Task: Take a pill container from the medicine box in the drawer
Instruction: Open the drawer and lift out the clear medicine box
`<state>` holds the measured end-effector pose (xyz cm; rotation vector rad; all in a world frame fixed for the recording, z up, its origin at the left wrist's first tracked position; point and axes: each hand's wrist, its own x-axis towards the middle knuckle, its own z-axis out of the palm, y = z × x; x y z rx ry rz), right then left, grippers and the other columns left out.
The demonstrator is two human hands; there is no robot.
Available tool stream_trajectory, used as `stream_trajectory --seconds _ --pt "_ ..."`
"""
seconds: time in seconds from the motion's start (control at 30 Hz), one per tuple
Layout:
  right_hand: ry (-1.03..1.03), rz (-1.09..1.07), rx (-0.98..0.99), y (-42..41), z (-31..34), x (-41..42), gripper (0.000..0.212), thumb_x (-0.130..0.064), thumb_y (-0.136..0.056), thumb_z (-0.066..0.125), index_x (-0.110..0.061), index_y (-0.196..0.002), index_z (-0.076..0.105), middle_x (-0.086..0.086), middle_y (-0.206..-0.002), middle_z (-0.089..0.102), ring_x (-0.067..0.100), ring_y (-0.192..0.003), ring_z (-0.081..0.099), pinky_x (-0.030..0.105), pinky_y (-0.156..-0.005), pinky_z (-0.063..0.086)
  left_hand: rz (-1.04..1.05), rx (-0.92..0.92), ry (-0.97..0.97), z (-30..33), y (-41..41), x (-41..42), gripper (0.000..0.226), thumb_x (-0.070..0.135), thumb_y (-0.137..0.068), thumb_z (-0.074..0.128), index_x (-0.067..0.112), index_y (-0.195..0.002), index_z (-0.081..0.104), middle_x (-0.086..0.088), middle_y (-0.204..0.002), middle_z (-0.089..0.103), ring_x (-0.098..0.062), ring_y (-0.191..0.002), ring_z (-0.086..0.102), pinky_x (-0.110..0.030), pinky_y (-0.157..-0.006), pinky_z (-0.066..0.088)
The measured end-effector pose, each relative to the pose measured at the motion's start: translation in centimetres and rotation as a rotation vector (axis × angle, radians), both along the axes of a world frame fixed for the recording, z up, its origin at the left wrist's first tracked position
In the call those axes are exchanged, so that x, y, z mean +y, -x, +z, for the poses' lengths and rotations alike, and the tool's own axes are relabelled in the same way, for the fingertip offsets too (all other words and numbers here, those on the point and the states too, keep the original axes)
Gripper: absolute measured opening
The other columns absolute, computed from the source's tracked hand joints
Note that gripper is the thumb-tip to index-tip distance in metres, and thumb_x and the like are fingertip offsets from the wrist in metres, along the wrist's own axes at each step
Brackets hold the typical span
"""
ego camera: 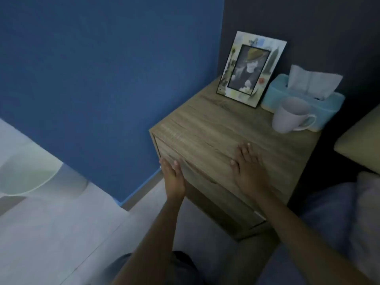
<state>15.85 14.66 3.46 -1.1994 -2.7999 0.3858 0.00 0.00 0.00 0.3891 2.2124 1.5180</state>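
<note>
A wooden nightstand [216, 130] stands against a blue wall, its top drawer [197, 177] closed flush with the front. My left hand [173, 177] lies flat against the drawer front near its left corner, fingers together and holding nothing. My right hand [247, 167] rests palm down on the nightstand top near the front edge, fingers spread. No medicine box or pill container is visible; the inside of the drawer is hidden.
On the nightstand top stand a photo frame [251, 68], a blue tissue box [304, 99] and a white mug [290, 115] at the back right. A bed with pillow [359, 145] lies to the right. A pale chair [26, 173] is at the left.
</note>
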Motion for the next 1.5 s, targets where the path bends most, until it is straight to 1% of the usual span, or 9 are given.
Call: stream_trajectory --seconds 0.13,0.3,0.4,0.63,0.8,0.97,1.17,1.4,1.5 --pt "-0.026 0.002 0.020 0.1 -0.1 0.2 0.058 -0.039 -0.102 0.016 -0.014 -0.155 0.010 0.003 -0.164 0.006 0.018 -0.151 -0.001 0.039 -0.121 0.000 -0.087 -0.077 -0.071 -1.5 -0.7 1.5 0.069 0.044 -0.100 0.032 0.015 -0.155 0.003 -0.003 -0.164 0.009 -0.019 -0.151 0.011 -0.040 -0.123 0.012" --pt "-0.041 0.004 0.011 0.1 -0.2 0.3 0.058 -0.038 -0.102 0.018 -0.014 -0.155 0.012 0.004 -0.164 0.007 0.018 -0.151 0.000 0.039 -0.121 0.001 -0.081 -0.033 -0.116 -2.1 -1.3 3.0 0.069 0.030 -0.102 0.034 0.013 -0.154 -0.007 -0.004 -0.164 0.004 -0.019 -0.149 0.011 -0.022 -0.114 0.009" --pt "-0.034 0.007 0.014 0.2 -0.1 0.2 0.057 -0.037 -0.103 0.019 -0.014 -0.155 0.012 0.004 -0.164 0.007 0.018 -0.151 0.000 0.038 -0.122 0.001 -0.078 -0.025 -0.112 -2.1 -1.5 3.0 0.068 0.027 -0.103 0.032 0.014 -0.154 -0.011 -0.005 -0.164 0.000 -0.019 -0.150 0.008 -0.023 -0.114 0.008" --pt "-0.011 -0.003 0.007 0.2 0.0 0.1 0.057 -0.037 -0.103 0.017 -0.013 -0.154 0.011 0.003 -0.164 0.006 0.017 -0.151 -0.001 0.038 -0.122 0.000 -0.041 -0.069 -0.118 -1.7 -1.7 1.3 0.069 0.038 -0.102 0.031 0.019 -0.154 -0.011 -0.002 -0.164 0.001 -0.021 -0.150 0.010 -0.024 -0.112 0.010" --pt "-0.011 -0.012 -0.008 0.3 0.3 0.1 0.058 -0.038 -0.102 0.016 -0.013 -0.154 0.011 0.005 -0.164 0.008 0.019 -0.151 0.001 0.039 -0.122 0.002 -0.021 -0.113 -0.086 -2.1 -1.7 -1.7 0.070 0.048 -0.099 0.028 0.025 -0.154 -0.010 -0.007 -0.163 0.011 -0.030 -0.147 0.021 -0.033 -0.112 0.020" --pt "0.008 -0.018 -0.030 0.3 0.9 -0.1 0.059 -0.038 -0.102 0.016 -0.012 -0.154 0.009 0.005 -0.164 0.006 0.019 -0.151 0.000 0.040 -0.123 0.004 -0.002 -0.095 -0.084 -2.0 -1.8 -5.3 0.070 0.048 -0.099 0.027 0.023 -0.154 -0.008 -0.002 -0.164 0.009 -0.026 -0.148 0.018 -0.024 -0.107 0.016" --pt "0.015 -0.020 -0.035 0.3 1.5 -0.5 0.058 -0.035 -0.103 0.018 -0.010 -0.154 0.010 0.006 -0.164 0.006 0.020 -0.151 0.001 0.040 -0.122 0.002 0.054 -0.062 -0.075 -1.9 -2.2 -8.9 0.064 0.043 -0.102 0.025 0.021 -0.155 -0.003 0.000 -0.163 0.011 -0.024 -0.148 0.019 -0.024 -0.110 0.015" --pt "-0.012 -0.017 -0.019 0.4 1.1 -0.2 0.056 -0.033 -0.103 0.020 -0.009 -0.154 0.016 0.008 -0.163 0.012 0.022 -0.151 0.006 0.042 -0.122 0.006 0.104 -0.063 -0.089 -2.2 -2.4 -12.3 0.063 0.044 -0.101 0.027 0.025 -0.155 0.001 0.000 -0.163 0.014 -0.024 -0.148 0.020 -0.034 -0.116 0.018" --pt "-0.038 -0.015 -0.009 0.4 0.7 0.0 0.056 -0.033 -0.102 0.021 -0.010 -0.153 0.018 0.008 -0.163 0.014 0.022 -0.151 0.007 0.042 -0.121 0.007 0.120 -0.072 -0.095 -2.1 -2.4 -13.3 0.062 0.042 -0.102 0.028 0.023 -0.155 0.003 -0.003 -0.163 0.016 -0.026 -0.148 0.021 -0.045 -0.120 0.021"
